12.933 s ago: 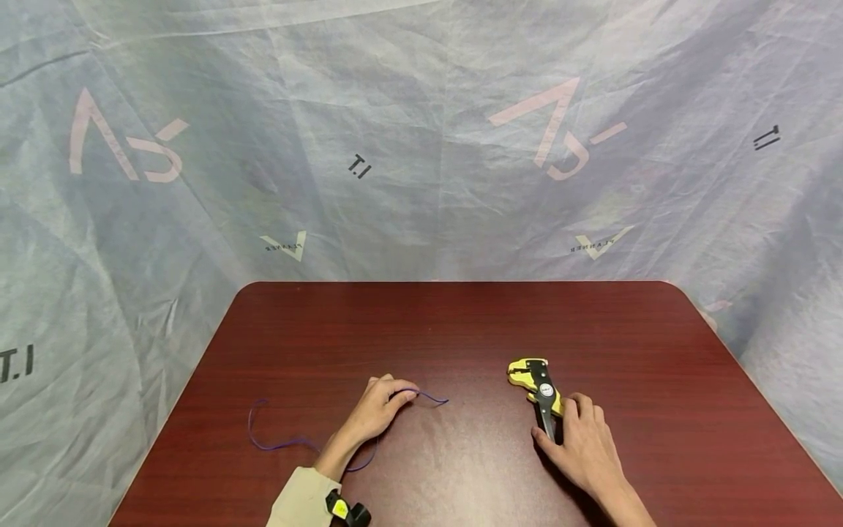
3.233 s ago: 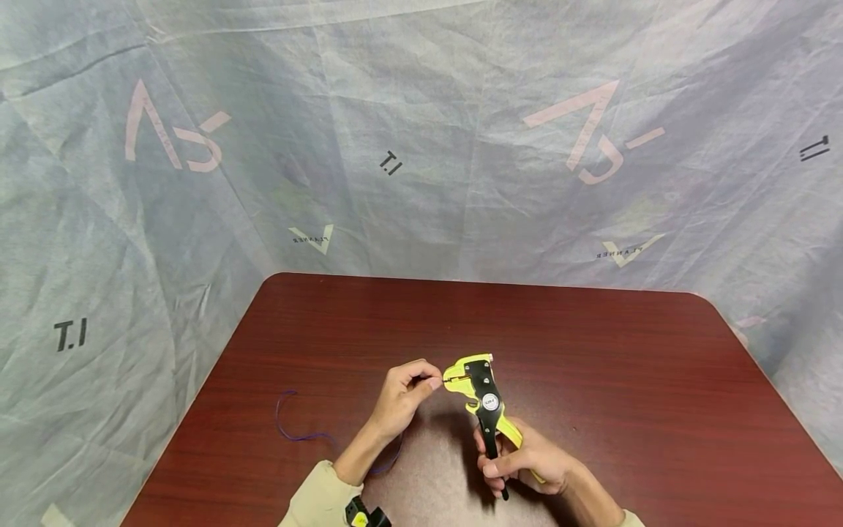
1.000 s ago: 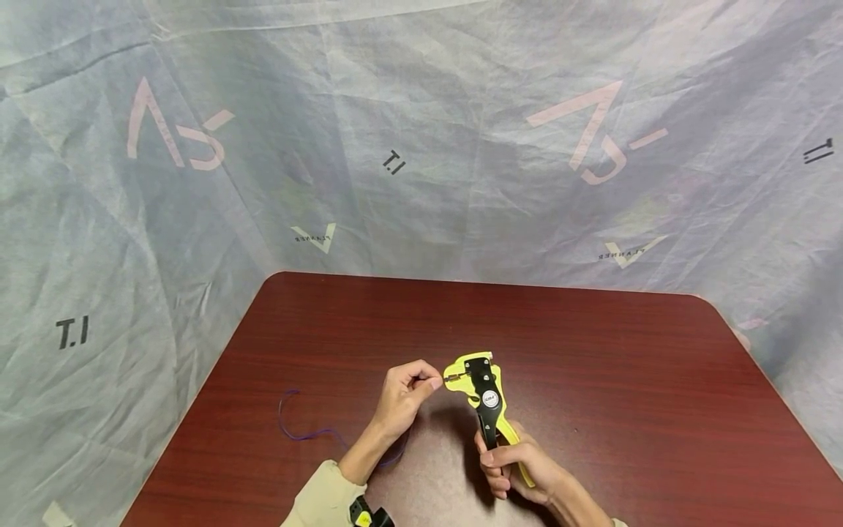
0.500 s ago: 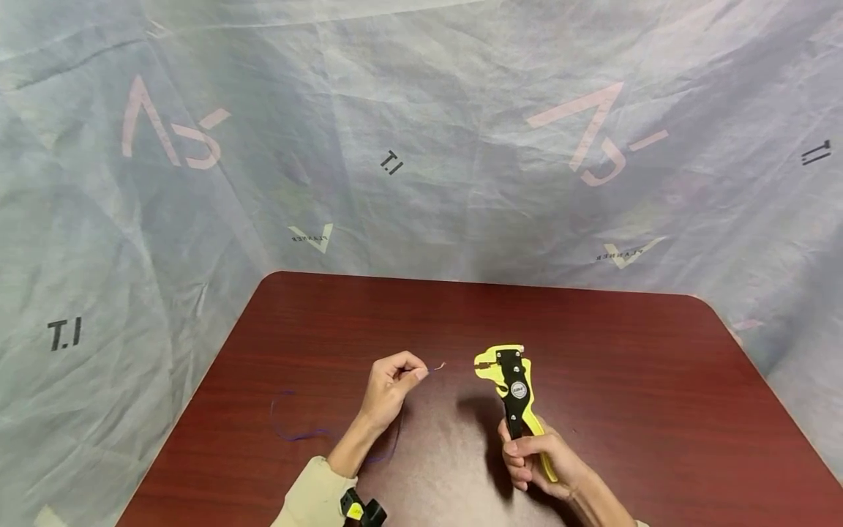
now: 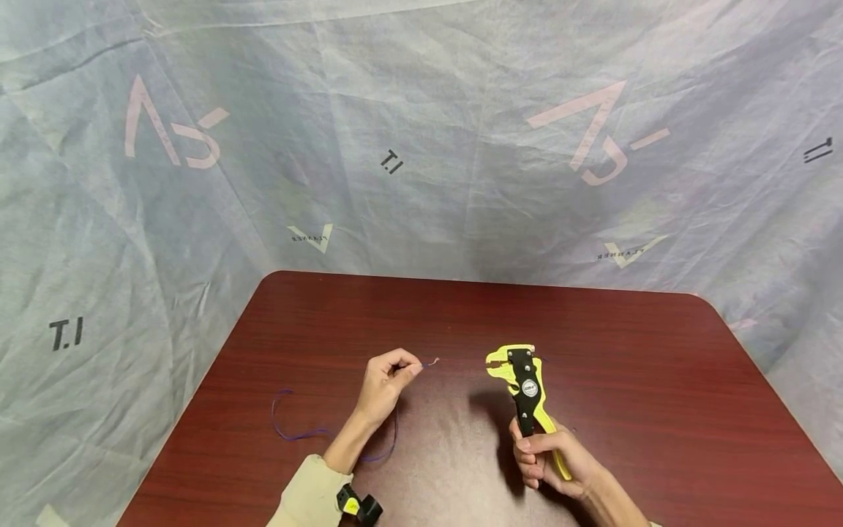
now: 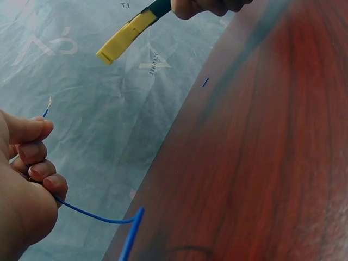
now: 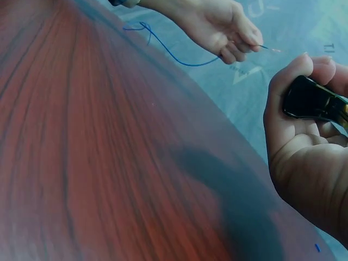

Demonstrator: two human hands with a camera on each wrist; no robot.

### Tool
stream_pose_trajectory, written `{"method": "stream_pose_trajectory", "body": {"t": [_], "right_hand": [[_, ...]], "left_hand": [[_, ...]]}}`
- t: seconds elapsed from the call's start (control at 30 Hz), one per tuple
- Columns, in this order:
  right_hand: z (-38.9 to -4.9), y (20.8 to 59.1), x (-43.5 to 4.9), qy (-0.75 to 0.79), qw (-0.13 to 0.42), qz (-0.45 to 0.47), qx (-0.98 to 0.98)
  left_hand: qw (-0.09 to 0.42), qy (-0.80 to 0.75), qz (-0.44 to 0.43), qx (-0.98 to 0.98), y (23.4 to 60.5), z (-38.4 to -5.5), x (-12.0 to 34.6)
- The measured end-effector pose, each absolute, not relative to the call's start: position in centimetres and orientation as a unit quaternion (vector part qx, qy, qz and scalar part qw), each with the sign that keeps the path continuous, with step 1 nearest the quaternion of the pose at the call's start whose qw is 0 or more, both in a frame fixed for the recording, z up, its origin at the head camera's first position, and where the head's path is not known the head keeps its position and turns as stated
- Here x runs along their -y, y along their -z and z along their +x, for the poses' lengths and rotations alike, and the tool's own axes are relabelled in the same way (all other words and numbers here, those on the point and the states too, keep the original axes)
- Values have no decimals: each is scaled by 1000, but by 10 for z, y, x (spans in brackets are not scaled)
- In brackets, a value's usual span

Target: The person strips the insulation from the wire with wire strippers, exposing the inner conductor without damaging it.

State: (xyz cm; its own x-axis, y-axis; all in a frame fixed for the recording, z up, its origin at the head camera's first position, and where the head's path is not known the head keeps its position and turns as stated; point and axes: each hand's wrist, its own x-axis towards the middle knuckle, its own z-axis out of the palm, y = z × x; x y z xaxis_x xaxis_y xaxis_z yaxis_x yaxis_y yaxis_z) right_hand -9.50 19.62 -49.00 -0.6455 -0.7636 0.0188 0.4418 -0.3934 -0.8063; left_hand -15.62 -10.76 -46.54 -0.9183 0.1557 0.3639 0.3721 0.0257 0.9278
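Note:
My left hand (image 5: pixel 382 388) pinches a thin blue wire (image 6: pixel 89 215) close to one end between thumb and forefinger. Bare copper strands (image 6: pixel 50 101) stick out beyond the fingertips, slightly bent. From under the hand the wire trails down to the table and curls away to the left in the head view. My right hand (image 5: pixel 549 457) grips the handles of a yellow-and-black wire stripper (image 5: pixel 529 388), raised above the table with its head pointing up and left. The stripper's mouth is apart from the wire, with a gap between it and the copper tip.
A short blue sleeve of wire insulation (image 6: pixel 205 82) lies on the dark red wooden table (image 5: pixel 593 329), beyond the stripper. Grey printed sheeting (image 5: pixel 435 183) hangs behind and beside the table. A wrist camera (image 5: pixel 358 506) is strapped at the left cuff.
The wire's end was inside the stripper's mouth one second ago. Now the hands have moved apart, stripper to the right and wire to the left, with bare copper showing at the wire's end.

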Motion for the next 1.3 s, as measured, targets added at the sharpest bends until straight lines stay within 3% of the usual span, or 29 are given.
{"method": "stream_pose_trajectory", "body": {"t": [1.3], "right_hand": [[-89,509,-246,798,397,-176,-419]], "left_hand": [[70,618,-133,772,495,-169,115]]}}
